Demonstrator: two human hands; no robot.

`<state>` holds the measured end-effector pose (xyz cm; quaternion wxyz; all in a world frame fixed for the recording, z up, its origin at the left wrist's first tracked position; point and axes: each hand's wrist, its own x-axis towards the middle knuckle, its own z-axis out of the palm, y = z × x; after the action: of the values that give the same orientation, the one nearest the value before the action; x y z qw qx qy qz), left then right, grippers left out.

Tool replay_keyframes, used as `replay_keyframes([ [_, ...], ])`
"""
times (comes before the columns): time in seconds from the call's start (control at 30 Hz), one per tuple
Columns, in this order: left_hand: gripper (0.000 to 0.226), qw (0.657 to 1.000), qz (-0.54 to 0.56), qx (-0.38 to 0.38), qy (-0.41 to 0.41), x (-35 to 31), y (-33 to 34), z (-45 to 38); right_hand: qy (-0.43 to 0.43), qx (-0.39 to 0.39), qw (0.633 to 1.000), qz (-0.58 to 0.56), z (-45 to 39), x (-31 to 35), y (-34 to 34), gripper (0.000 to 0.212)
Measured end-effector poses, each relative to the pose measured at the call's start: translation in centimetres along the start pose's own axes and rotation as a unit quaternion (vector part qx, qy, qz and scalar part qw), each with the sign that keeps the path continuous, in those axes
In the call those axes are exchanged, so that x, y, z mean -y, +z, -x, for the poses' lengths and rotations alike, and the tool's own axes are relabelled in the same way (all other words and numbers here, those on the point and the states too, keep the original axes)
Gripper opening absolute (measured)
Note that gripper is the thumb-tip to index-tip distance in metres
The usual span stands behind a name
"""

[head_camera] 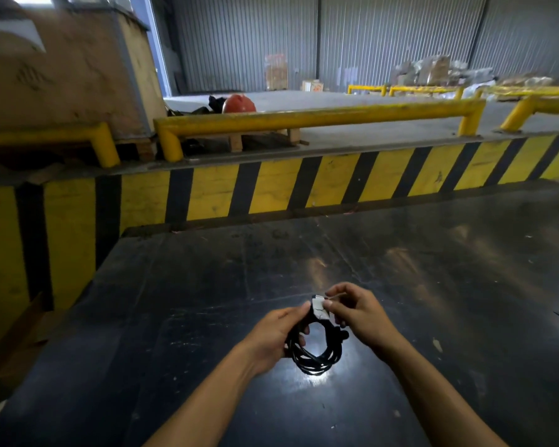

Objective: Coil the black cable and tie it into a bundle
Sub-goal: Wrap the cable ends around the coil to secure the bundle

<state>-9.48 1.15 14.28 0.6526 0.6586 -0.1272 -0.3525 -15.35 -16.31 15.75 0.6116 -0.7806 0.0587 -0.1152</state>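
Black work surface (207, 317): bare, glossy. 
Black cable (315, 350): coiled, held above the near centre; loops spring apart if you relax. 
Left hand (271, 337): clamped on the coil's left side. 
Right hand (357, 312): pinching the pale tie (319, 309) at the coil's top; a slack wrap may slip off.

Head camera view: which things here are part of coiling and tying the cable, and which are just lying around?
Part of the job:
- black cable, already coiled
- pale tie wrapped at the top of the coil
- left hand gripping the coil
- right hand pinching the tie

Just lying about:
- red hard hat
- yellow guard rail
- wooden crate
- boxes at the far wall
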Motion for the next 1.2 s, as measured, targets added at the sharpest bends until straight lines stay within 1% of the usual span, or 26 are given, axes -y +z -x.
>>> replay_keyframes([
  [0.07, 0.028, 1.0, -0.015, 0.002, 0.025, -0.7, -0.1, 0.0, -0.02, 0.006, 1.0, 0.019, -0.2, 0.8, 0.1, 0.004],
  [0.13, 0.018, 0.998, -0.03, 0.0, 0.047, -1.3, -0.2, 0.0, -0.045, 0.005, 0.998, 0.053, -0.3, 1.5, 0.1, 0.005],
  [0.3, 0.021, 0.996, -0.023, -0.013, 0.085, -3.4, -0.4, 0.1, -0.115, 0.041, 0.979, 0.166, 0.0, 2.8, -0.2, 0.033],
  [0.33, 0.02, 0.996, -0.027, -0.015, 0.086, -3.8, -0.4, 0.2, -0.126, 0.035, 0.977, 0.171, -0.1, 3.0, -0.2, 0.032],
  [0.43, 0.019, 0.996, -0.042, -0.007, 0.075, -4.5, -0.2, 0.4, -0.141, 0.015, 0.977, 0.158, -0.3, 3.4, -0.5, 0.015],
  [0.5, 0.019, 0.997, -0.041, 0.003, 0.061, -4.8, 0.0, 0.6, -0.161, 0.008, 0.97, 0.183, -0.5, 3.7, -0.8, 0.009],
  [0.57, 0.018, 0.998, -0.035, 0.007, 0.051, -5.1, 0.2, 0.7, -0.19, -0.007, 0.955, 0.227, -0.7, 3.7, -0.9, 0.01],
  [0.63, 0.018, 0.998, -0.027, 0.008, 0.049, -5.4, 0.5, 0.7, -0.206, -0.03, 0.946, 0.249, -1.1, 3.5, -0.6, 0.013],
  [0.7, 0.017, 0.999, -0.025, 0.011, 0.047, -5.7, 0.9, 0.7, -0.189, -0.076, 0.954, 0.222, -1.5, 3.4, -0.3, 0.013],
  [0.77, 0.018, 0.998, -0.039, 0.013, 0.04, -5.7, 1.4, 0.8, -0.126, -0.143, 0.97, 0.154, -2.0, 3.4, -0.3, 0.017],
  [0.83, 0.022, 0.999, -0.039, 0.007, 0.029, -5.6, 1.8, 0.8, -0.076, -0.184, 0.976, 0.09, -2.2, 3.4, -0.5, 0.023],
  [0.9, 0.021, 0.999, -0.022, -0.021, 0.019, -5.6, 1.9, 0.8, -0.079, -0.187, 0.978, 0.05, -2.0, 3.3, -0.5, 0.022],
  [1.0, 0.013, 0.998, 0.02, -0.064, 0.009, -5.8, 1.7, 0.8, -0.102, -0.174, 0.979, -0.001, -1.5, 3.5, -0.4, 0.013],
  [1.07, 0.011, 0.995, 0.053, -0.079, 0.009, -5.9, 1.5, 0.9, -0.121, -0.163, 0.979, 0.019, -1.2, 3.6, -0.3, 0.021],
  [1.13, 0.014, 0.992, 0.083, -0.094, 0.011, -6.0, 1.3, 1.2, -0.142, -0.155, 0.974, 0.086, -0.8, 3.4, -0.4, 0.027],
  [1.2, 0.022, 0.987, 0.119, -0.102, 0.021, -6.1, 1.1, 1.3, -0.16, -0.164, 0.962, 0.151, -0.6, 3.3, -0.5, 0.021],
])
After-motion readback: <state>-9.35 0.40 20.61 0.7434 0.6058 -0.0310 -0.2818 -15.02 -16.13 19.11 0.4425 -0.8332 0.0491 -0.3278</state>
